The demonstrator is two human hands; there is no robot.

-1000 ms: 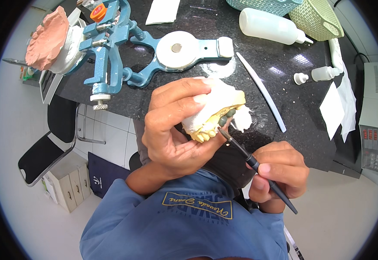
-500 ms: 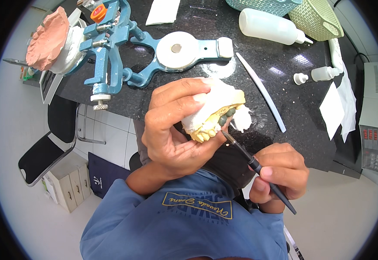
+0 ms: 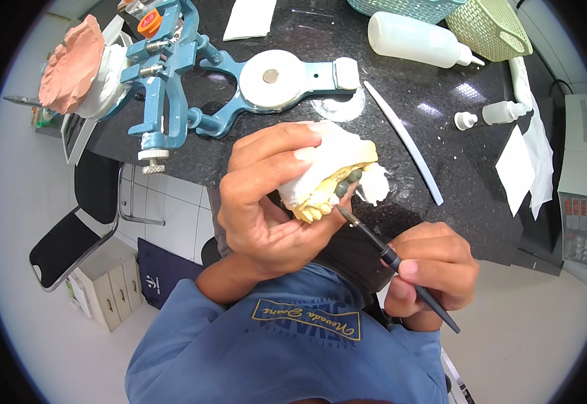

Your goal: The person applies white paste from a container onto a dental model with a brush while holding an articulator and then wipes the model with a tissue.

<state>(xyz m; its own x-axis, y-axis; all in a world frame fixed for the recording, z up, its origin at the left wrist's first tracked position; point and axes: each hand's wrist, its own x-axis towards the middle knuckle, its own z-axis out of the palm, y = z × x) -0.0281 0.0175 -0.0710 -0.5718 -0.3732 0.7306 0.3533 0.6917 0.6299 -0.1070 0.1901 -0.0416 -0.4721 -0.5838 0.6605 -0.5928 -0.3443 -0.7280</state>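
Above my lap, my left hand (image 3: 256, 198) is wrapped round a dental cast (image 3: 330, 165), white plaster on top with yellow teeth along its lower edge. A few dark green tooth shapes (image 3: 342, 186) sit in the row on its right side. Held like a pen, a black-handled fine brush (image 3: 389, 256) is pinched in my right hand (image 3: 438, 266). Its tip points up and left at the teeth beside the green ones; whether it touches them I cannot tell. My left fingers cover much of the cast's left side.
A blue articulator (image 3: 165, 101) with a pink cast (image 3: 75, 67) stands at the far left. Beyond my hands lie a white curved stick (image 3: 404, 141) and a squeeze bottle (image 3: 415, 40). A small bottle (image 3: 502, 112), a cap (image 3: 465, 120) and a mesh basket (image 3: 492, 30) are on the right.
The cast in my left hand has shifted slightly left and turned a little. The brush tip has moved slightly left and down with my right hand, still close to the teeth.
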